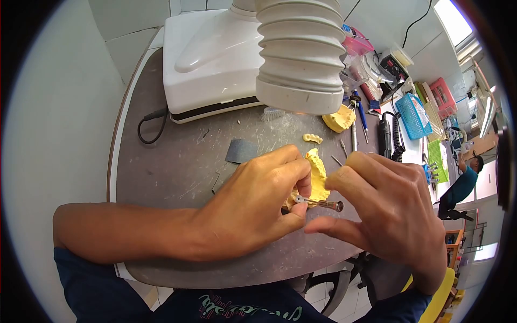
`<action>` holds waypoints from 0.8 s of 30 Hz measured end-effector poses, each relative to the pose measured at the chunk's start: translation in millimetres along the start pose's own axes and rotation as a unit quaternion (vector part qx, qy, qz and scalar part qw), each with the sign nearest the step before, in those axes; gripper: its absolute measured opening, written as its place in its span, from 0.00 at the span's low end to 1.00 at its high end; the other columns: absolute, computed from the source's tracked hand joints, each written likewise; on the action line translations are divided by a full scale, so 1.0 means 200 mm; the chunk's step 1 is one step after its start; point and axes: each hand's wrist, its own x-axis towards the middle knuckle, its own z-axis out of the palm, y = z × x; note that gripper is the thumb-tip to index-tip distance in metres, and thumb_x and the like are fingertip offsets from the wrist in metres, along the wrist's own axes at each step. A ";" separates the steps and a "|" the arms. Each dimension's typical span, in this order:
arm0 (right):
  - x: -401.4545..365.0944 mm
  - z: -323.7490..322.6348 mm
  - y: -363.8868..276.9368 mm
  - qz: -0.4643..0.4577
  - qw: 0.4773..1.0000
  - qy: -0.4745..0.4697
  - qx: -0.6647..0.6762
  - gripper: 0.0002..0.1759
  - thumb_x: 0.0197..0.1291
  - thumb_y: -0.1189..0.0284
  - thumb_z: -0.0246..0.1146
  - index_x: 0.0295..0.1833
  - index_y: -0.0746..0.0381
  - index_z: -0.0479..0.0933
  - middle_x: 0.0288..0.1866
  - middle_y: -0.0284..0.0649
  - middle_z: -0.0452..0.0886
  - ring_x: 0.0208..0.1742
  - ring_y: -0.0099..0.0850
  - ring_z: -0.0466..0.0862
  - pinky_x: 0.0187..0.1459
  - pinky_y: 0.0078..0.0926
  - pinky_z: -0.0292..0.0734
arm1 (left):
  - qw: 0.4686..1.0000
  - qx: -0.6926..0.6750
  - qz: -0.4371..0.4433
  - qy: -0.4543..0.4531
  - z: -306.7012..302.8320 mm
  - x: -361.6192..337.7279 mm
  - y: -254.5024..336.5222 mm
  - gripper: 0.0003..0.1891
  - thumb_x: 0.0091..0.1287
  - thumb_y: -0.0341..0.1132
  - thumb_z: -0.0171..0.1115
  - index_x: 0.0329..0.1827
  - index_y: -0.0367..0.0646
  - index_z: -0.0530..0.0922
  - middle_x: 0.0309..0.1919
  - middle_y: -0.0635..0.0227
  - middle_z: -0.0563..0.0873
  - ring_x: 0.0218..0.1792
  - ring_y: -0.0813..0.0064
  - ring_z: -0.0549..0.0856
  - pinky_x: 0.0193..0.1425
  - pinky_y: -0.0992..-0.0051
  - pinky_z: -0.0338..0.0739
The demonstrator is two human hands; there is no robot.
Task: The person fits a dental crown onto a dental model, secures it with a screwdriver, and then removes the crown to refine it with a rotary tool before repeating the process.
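My left hand (269, 194) is closed around the near side of a yellow plaster dental cast (319, 175), its thumb and forefinger on either side of a small whitish piece (300, 199). From that piece a small metal screwdriver (327, 204) sticks out to the right, its knurled end free. My right hand (385, 199) is just right of the screwdriver, thumb and fingers apart, holding nothing. The palm side of my left hand and part of the cast are hidden.
Beyond the cast lie a tooth-coloured dental bridge (312, 138), another yellow cast (339, 118) and a grey sandpaper square (240, 151). A white ribbed suction hose (300, 54) hangs overhead. A black handpiece (384, 137) and blue basket (413, 117) stand right. A person (460, 185) is far right.
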 end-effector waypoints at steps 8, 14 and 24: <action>-0.01 -0.02 0.01 -0.035 0.999 -0.007 -0.014 0.14 0.51 0.67 0.81 0.36 0.60 0.82 0.29 0.35 0.79 0.25 0.33 0.79 0.25 0.32 0.73 | 1.000 -0.004 -0.009 -0.003 0.00 0.00 0.00 0.13 0.56 0.25 0.72 0.40 0.34 0.76 0.39 0.56 0.79 0.39 0.57 0.82 0.45 0.64 0.77; -0.02 -0.01 0.01 -0.041 0.999 -0.012 -0.020 0.13 0.50 0.71 0.80 0.37 0.59 0.83 0.31 0.35 0.79 0.27 0.32 0.80 0.25 0.33 0.73 | 1.000 0.008 -0.014 -0.005 0.00 0.00 0.01 0.13 0.56 0.24 0.71 0.41 0.34 0.76 0.40 0.55 0.79 0.39 0.57 0.82 0.45 0.63 0.77; -0.01 -0.03 0.03 -0.030 0.997 0.065 0.002 0.12 0.47 0.77 0.78 0.39 0.60 0.85 0.32 0.37 0.77 0.28 0.31 0.82 0.27 0.31 0.75 | 1.000 0.010 0.008 -0.007 -0.04 0.02 0.02 0.10 0.61 0.25 0.70 0.41 0.34 0.78 0.39 0.58 0.82 0.37 0.65 0.83 0.41 0.68 0.78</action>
